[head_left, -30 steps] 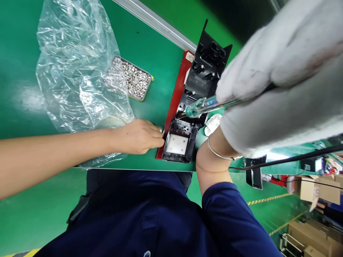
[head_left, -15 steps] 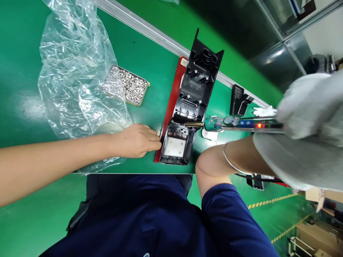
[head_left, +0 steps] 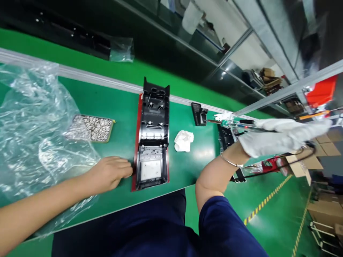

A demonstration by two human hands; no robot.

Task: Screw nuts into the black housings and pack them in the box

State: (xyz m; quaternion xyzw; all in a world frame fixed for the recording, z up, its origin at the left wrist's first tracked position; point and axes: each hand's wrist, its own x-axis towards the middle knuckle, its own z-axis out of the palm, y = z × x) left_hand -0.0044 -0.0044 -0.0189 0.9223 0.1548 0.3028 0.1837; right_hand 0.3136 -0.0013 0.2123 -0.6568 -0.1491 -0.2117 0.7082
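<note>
My bare left hand [head_left: 111, 174] rests on the table with its fingers curled. Its fingertips are at the left edge of a red board [head_left: 134, 185]; whether anything is inside the fingers is hidden. On that board lies a long black plastic housing [head_left: 153, 135] with its hollow side up and a white plate [head_left: 151, 169] in its near end. My right hand [head_left: 278, 135], in a white glove, is closed around a soldering iron [head_left: 227, 123] with a see-through green handle. The iron's metal tip points left, near a small black plastic part [head_left: 198, 115], well away from the housing.
Left of the housing, a shallow tray [head_left: 110, 132] of small metal inserts is partly under a clear plastic bag [head_left: 48, 142]. A crumpled white glove [head_left: 183, 141] lies to the right. A metal rail [head_left: 118, 84] runs along the table's far edge.
My right hand has carried the soldering iron away from the housing to the right. The view has turned, while my left hand stays beside the red board.
</note>
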